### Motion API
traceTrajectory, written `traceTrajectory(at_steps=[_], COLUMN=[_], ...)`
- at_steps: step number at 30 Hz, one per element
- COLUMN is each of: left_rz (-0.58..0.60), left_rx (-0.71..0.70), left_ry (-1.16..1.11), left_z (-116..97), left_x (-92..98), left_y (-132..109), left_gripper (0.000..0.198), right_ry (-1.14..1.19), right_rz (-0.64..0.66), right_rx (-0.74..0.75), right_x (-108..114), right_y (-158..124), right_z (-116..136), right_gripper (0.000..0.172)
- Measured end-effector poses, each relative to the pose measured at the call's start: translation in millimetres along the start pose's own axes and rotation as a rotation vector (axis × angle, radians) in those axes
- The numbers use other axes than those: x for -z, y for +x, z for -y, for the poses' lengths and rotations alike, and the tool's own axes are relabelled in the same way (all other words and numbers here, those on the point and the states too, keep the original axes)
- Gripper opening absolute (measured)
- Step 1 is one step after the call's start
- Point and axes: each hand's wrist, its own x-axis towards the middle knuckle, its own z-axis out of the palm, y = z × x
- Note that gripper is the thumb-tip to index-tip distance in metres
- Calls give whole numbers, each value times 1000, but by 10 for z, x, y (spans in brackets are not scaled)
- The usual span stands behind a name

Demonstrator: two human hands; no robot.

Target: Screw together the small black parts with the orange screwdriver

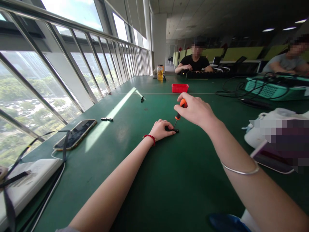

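Note:
My right hand (193, 108) grips a screwdriver (178, 116) with an orange and black handle, its shaft slanting down to the left. The tip meets a small black part (177, 130) lying on the green table, though the exact contact point is too small to make out. Fingers of my left hand (164, 129) are closed on that black part and press it against the tabletop. Two more small dark pieces lie to the left: one black piece (107, 119) by the strip of sunlight and another black piece (142, 99) farther back.
A red tray (180, 88) stands beyond my hands on the green table (145, 180). At left lie a phone (75, 134) and a white power strip (31, 183) with cables. To the right are a teal basket (265, 88) and a white bag (272, 120). Two people sit at the far side.

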Motion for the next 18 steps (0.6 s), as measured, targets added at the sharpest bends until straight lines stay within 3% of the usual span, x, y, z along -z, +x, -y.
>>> traceTrajectory(at_steps=[3,7,14,18], left_rz=[2,9,8,9], left_rx=[-6,4,-7,-5], left_ry=[4,14,19,24], left_z=[-4,-13,-4,8], left_x=[0,9,5,-2], left_y=[4,4,6,9], left_gripper=[21,21,21,22], right_ry=[-12,-10,0,15], right_rz=[8,-17,7,-17], right_rx=[-2,2,14,28], right_x=[-2,-1,-3,-3], right_y=[-1,-6,-21,-29], right_z=[10,29,65,80], right_gripper=[34,21,31,19])
